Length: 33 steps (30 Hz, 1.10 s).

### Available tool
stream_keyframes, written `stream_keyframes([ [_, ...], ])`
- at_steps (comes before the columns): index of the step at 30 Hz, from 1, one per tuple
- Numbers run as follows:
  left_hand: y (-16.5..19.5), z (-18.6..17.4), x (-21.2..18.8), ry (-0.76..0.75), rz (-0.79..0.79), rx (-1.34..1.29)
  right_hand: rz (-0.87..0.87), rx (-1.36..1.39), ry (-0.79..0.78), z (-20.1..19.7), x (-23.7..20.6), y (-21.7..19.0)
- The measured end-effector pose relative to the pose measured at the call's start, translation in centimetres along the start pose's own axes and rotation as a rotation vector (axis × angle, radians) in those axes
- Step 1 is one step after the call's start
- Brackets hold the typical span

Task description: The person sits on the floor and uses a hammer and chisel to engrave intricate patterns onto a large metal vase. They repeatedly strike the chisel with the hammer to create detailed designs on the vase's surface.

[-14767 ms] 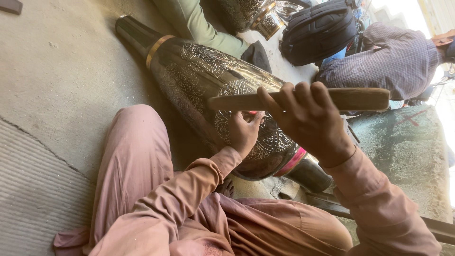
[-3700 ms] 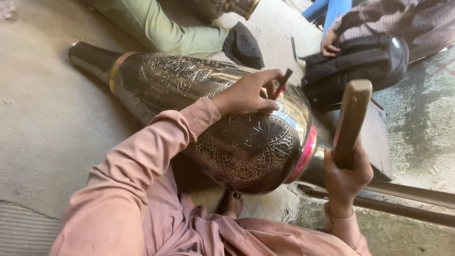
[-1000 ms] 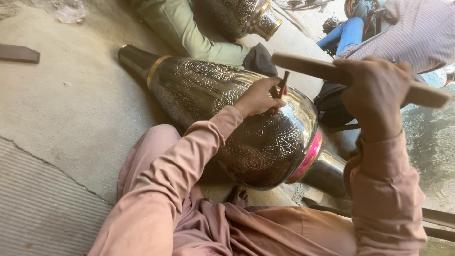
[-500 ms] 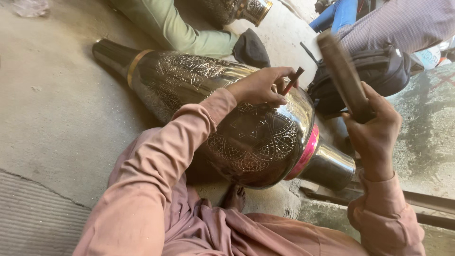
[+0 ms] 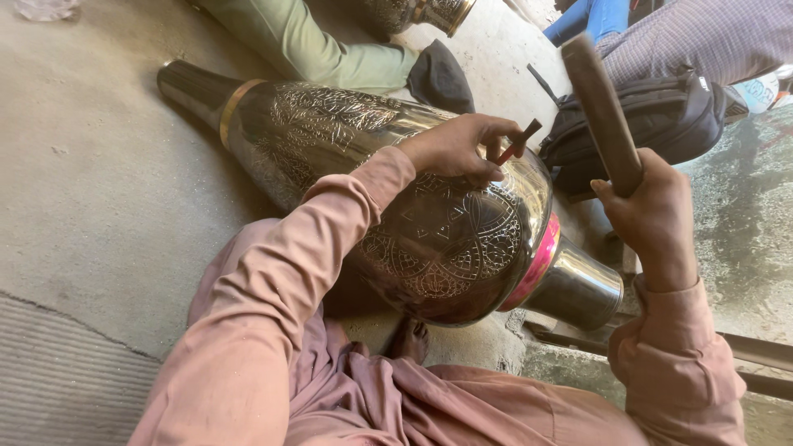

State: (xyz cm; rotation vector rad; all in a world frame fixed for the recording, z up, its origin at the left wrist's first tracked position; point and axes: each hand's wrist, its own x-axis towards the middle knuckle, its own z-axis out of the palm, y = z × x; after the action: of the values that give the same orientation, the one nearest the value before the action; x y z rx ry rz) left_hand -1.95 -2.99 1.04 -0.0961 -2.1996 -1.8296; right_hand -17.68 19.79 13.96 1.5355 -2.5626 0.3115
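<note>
Partly hidden: chisel (image 5: 519, 142) inside left hand (image 5: 456, 149).

The person is wearing a loose dusty-pink tunic with matching trousers. Long sleeves are reaching the wrists of the left hand (image 5: 453, 149) and right hand (image 5: 652, 219), their cuffs creasing. One bare foot (image 5: 409, 339) is showing.

Hands (image 5: 462, 149) on engraved vase (image 5: 429, 239) (stick (image 5: 603, 116) raised)

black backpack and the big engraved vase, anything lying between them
Head view: only bare concrete floor separates the black backpack from the engraved vase; nothing lies there.
</note>
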Motion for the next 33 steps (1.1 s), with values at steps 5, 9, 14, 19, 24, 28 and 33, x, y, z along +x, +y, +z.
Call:
stream_keyframes([
  [5, 0.3, 0.2, 0.0, 0.012, -0.034, -0.069, 0.043, -0.117, -0.065, -0.1, 0.5, 0.5],
  [9, 0.6, 0.4, -0.3, 0.047, -0.100, -0.074, -0.009, -0.223, -0.120, -0.3, 0.5, 0.1],
  [14, 0.4, 0.6, -0.3, 0.039, -0.094, -0.156, 0.025, -0.187, -0.129, -0.6, 0.8, -0.4],
  [19, 0.4, 0.7, -0.4, 0.084, -0.125, -0.105, 0.056, -0.156, -0.106, -0.9, 1.3, -0.8],
  [24, 0.2, 0.7, -0.9, 0.106, -0.125, -0.116, 0.023, -0.152, -0.042, -0.7, 1.6, -1.4],
  [28, -0.7, 1.5, -1.8, 0.269, -0.092, -0.159, -0.033, -0.317, -0.111, -0.5, 2.0, -1.9],
  [33, -2.3, 4.5, -4.2, 0.597, 0.044, -0.080, -0.122, -0.315, -0.082, 0.5, 2.8, -3.2],
])
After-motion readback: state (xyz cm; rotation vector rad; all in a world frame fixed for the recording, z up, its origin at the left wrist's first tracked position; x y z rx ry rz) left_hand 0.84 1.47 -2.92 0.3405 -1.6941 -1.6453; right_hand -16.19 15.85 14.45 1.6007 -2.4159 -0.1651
